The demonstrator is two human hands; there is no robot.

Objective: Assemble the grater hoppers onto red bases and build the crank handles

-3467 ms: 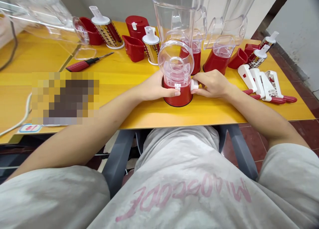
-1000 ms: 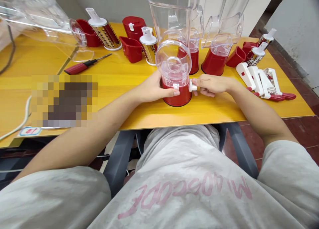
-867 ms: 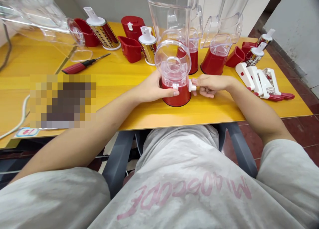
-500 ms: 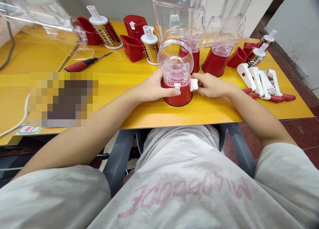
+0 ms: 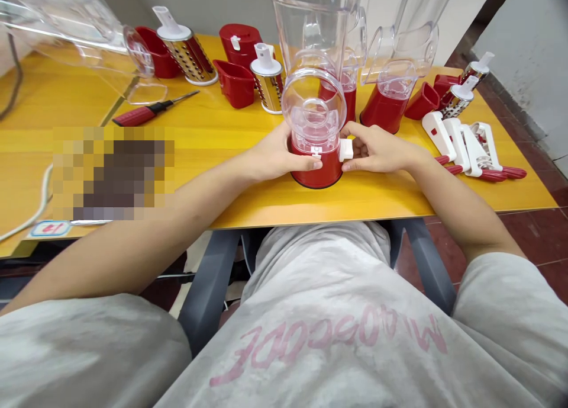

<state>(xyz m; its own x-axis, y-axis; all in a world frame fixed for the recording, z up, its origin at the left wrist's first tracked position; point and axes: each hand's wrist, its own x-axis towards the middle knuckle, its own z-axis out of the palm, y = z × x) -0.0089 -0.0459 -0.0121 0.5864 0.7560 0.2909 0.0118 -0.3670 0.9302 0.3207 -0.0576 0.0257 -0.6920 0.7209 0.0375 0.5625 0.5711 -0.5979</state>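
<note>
In the head view a rotary drum grater stands upright on the table, with a clear plastic hopper body [image 5: 308,26] above a red base [image 5: 317,174]. My left hand [image 5: 277,156] is wrapped around the base's left side, its thumb lying across the front below a small white catch [image 5: 316,152]. A white knob [image 5: 346,150] sticks out from the base's right side. Around that knob, my right hand [image 5: 377,150] has thumb and forefinger apart, one below and one above it, with a gap before the other curled fingers. Whether the fingertips touch the base is unclear.
Two similar graters stand behind, one with a red base [image 5: 384,109]. White-and-red crank handles [image 5: 464,150] lie at right. Metal grating drums [image 5: 189,55] and red pushers [image 5: 237,85] stand at the back. A screwdriver [image 5: 142,113] lies left, near a pixelated patch.
My right thumb and forefinger have spread apart around the white knob; before, they were closer together beside it. My left hand keeps its hold and the grater stays in place.
</note>
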